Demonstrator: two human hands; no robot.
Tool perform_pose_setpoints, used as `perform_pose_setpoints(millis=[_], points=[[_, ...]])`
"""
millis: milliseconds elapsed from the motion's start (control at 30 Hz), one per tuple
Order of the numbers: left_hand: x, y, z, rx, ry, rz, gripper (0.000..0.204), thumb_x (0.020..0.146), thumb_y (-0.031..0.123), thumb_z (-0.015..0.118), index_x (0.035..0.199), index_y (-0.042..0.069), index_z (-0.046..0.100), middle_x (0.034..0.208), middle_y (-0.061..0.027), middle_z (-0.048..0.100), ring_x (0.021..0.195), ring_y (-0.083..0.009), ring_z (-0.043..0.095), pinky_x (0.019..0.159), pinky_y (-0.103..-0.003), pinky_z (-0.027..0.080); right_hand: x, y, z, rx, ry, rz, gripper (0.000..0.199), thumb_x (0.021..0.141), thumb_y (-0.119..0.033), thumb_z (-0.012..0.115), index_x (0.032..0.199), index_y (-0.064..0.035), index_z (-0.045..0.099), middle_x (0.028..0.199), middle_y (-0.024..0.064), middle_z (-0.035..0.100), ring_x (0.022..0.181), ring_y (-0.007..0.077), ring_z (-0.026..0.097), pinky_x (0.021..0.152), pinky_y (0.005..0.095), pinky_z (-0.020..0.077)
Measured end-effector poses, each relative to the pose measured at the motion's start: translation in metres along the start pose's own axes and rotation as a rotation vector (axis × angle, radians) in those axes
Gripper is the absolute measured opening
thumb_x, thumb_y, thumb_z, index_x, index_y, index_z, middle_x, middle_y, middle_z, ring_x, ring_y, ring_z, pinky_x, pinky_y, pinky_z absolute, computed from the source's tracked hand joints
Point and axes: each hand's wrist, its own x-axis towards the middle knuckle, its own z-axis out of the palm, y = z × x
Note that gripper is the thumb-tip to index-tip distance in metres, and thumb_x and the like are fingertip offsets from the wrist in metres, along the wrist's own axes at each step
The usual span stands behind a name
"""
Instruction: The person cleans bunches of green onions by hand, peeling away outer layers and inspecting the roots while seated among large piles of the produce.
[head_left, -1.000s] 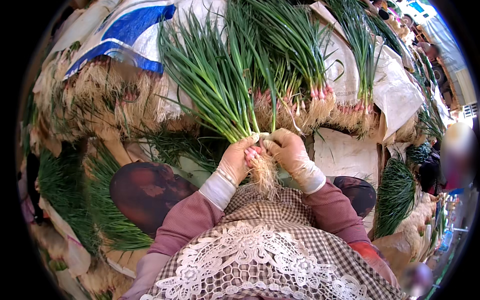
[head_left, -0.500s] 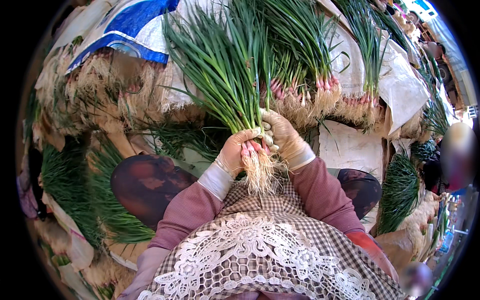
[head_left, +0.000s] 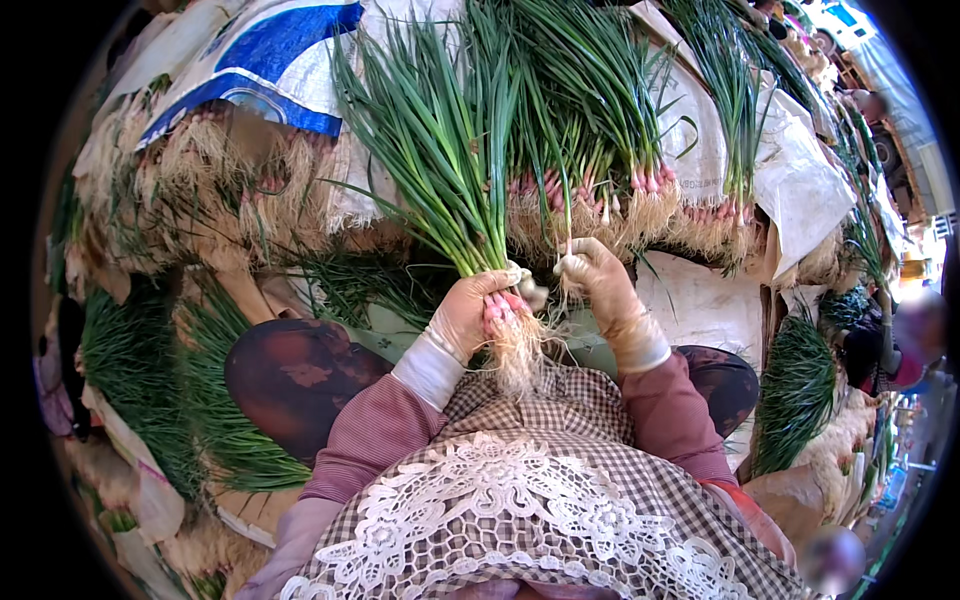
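Note:
A thick bunch of spring onions [head_left: 440, 170], with long green leaves, pink bulbs and pale stringy roots, is gripped in my gloved left hand [head_left: 468, 312] just above the bulbs. The leaves point away from me and the roots [head_left: 520, 355] hang over my apron. To the right of the bunch, my gloved right hand [head_left: 600, 285] pinches a thin spring onion stalk [head_left: 567, 205] near its root end. My two hands are a little apart.
More spring onions [head_left: 610, 110] lie in rows on white sacking [head_left: 705, 140] ahead, roots toward me. A blue and white sheet [head_left: 270, 60] covers the pile at the far left. Green bundles lie at left [head_left: 140, 370] and right [head_left: 797, 400]. A person [head_left: 870, 345] is at the far right.
My right hand has moved away from the bunch, to the right and slightly nearer me, with a thin stalk in its fingers. My left hand still grips the bunch, which has shifted slightly.

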Motion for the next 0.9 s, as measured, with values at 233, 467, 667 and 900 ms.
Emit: perform_pose_setpoints(millis=[233, 467, 667, 900], points=[[0.013, -0.005, -0.013, 0.124, -0.056, 0.005, 0.029, 0.08, 0.01, 0.042, 0.102, -0.008, 0.045, 0.092, -0.0157, 0.056, 0.082, -0.0225, 0.056, 0.072, -0.034, 0.048, 0.001, 0.024, -0.001, -0.267, -0.034, -0.005, 0.027, 0.084, -0.024, 0.047, 0.085, 0.0022, 0.053, 0.076, 0.0045, 0.053, 0.069, 0.014, 0.049, 0.069, 0.0244, 0.04], [0.007, -0.009, 0.008, 0.389, 0.072, 0.061, 0.017, 0.078, 0.011, 0.049, 0.076, -0.004, 0.055, 0.066, -0.0096, 0.056, 0.061, -0.016, 0.055, 0.061, -0.025, 0.046, 0.041, -0.006, 0.041, 0.05, -0.022, 0.1, 0.019, 0.083, -0.021, 0.048, 0.084, -0.0017, 0.048, 0.059, 0.0035, 0.046, 0.044, 0.011, 0.041, 0.038, 0.0246, 0.0338], [0.002, -0.011, 0.015, 0.13, 0.036, 0.175, 0.013, 0.077, 0.008, 0.046, 0.082, -0.003, 0.052, 0.069, -0.0128, 0.055, 0.061, -0.0219, 0.053, 0.069, -0.036, 0.046, 0.041, 0.014, 0.017, -1.165, 0.079, -0.102, 0.026, 0.076, -0.026, 0.05, 0.087, -0.0031, 0.055, 0.082, 0.017, 0.058, 0.08, 0.0331, 0.055, 0.066, 0.0405, 0.0429], [0.007, -0.002, 0.014, 0.039, -0.06, 0.055, 0.03, 0.076, 0.009, 0.048, 0.1, -0.008, 0.047, 0.067, -0.0111, 0.054, 0.064, -0.0229, 0.053, 0.074, -0.039, 0.044, 0.028, -0.036, -0.017, -1.31, 0.113, -0.023, 0.034, 0.078, -0.036, 0.049, 0.094, -0.0067, 0.056, 0.088, 0.009, 0.058, 0.083, 0.0251, 0.056, 0.074, 0.0336, 0.0436]])
